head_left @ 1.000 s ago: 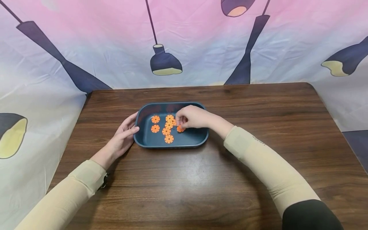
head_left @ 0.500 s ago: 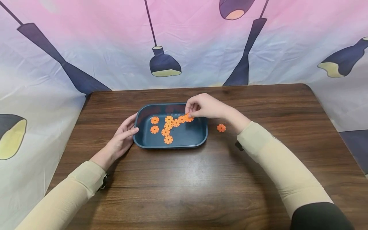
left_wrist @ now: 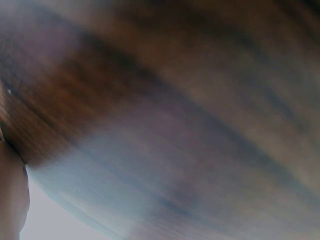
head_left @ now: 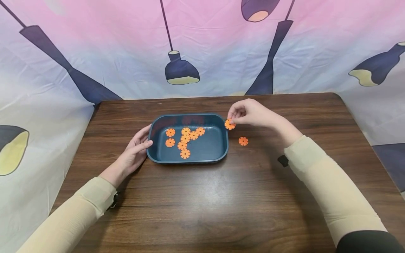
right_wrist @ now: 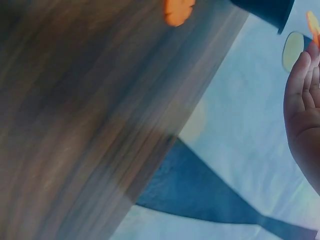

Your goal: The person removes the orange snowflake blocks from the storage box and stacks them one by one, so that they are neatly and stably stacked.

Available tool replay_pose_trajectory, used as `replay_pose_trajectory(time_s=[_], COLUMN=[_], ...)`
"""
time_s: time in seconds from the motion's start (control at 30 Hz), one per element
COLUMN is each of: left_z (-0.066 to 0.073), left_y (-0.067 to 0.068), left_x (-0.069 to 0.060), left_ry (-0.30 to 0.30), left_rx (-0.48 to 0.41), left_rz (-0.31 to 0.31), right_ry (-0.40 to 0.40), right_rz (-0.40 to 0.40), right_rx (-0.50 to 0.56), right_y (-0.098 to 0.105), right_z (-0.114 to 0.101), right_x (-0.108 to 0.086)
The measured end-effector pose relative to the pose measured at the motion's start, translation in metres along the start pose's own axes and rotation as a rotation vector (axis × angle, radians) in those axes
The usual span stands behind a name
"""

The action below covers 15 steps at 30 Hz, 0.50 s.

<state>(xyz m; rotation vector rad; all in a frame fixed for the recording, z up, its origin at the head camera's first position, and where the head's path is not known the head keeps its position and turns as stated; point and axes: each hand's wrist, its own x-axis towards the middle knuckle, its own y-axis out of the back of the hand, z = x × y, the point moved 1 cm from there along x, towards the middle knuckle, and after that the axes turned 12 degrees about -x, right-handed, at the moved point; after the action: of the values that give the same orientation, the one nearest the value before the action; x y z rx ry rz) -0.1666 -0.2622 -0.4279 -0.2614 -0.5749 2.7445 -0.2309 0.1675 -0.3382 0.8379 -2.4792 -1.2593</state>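
Right beside glossy, round-cornered tray, pinching notched orange disc with right hand. Gripping tray's left end with left hand.

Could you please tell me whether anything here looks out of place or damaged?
One orange disc lies on the table, right of the blue tray, apart from the similar discs inside. It may be deliberate: the right hand pinches another disc near the tray. No damage is visible.

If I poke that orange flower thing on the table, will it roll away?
Probably not: the orange disc lies flat on the table, so it would likely slide. It looks thin, so perhaps light. A similar disc pinched by the right hand isn't visibly drooping, so it's likely stiff.
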Motion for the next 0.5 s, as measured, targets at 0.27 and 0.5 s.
replay_pose_trajectory(time_s=[0.27,0.5], left_z=[0.000,0.001], left_y=[0.000,-0.001], left_x=[-0.001,0.000], left_ry=[0.003,0.008], left_rx=[0.008,0.009], left_rz=[0.003,0.003], right_ry=[-0.057,-0.082], right_rz=[-0.013,-0.069], right_rx=[0.016,0.032], right_y=[-0.008,-0.019], right_z=[0.024,0.041], right_x=[-0.016,-0.025])
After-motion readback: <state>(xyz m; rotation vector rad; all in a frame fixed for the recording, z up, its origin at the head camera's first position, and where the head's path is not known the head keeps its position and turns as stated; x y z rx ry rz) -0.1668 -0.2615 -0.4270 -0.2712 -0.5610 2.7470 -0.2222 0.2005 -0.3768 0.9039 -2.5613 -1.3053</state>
